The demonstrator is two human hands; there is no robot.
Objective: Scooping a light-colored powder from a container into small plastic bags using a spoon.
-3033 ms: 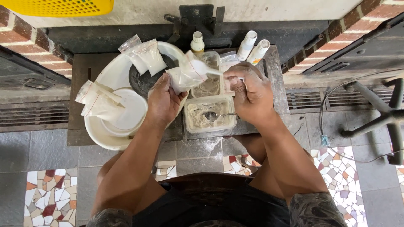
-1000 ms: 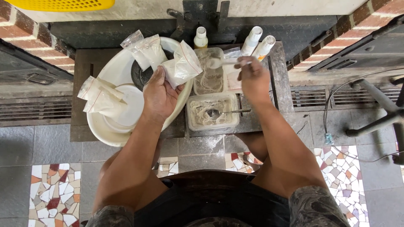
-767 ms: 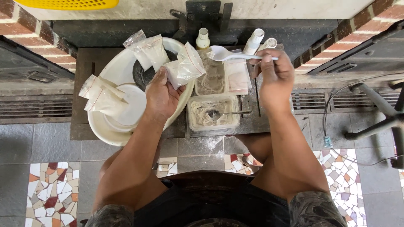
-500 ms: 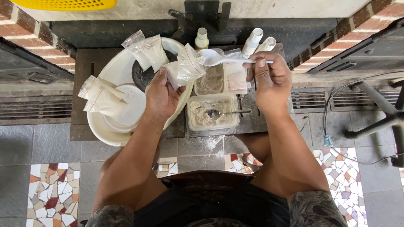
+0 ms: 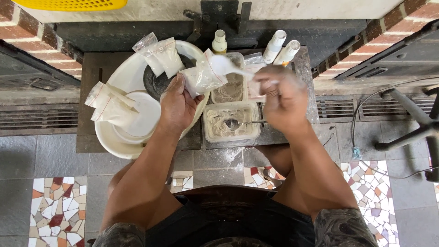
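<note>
as spoon [image 5: 224, 65] points left, bag [image 5: 201, 77] upright

The left hand [image 5: 176, 105] holds a small clear bag [image 5: 201, 77] of white powder open above a white basin [image 5: 114, 142]. The right hand [image 5: 283, 98] grips a white plastic spoon [image 5: 224, 66], its bowl at the bag's mouth. Below sit two tubs of powder [image 5: 231, 123], the nearer holding a metal spoon [image 5: 235, 123]. Filled bags [image 5: 112, 107] lie in the basin.

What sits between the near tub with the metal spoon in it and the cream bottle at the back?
In the head view, a second clear tub of pale powder lies between the near tub and the cream bottle. The white spoon, held in the right hand, hovers over it.
</note>
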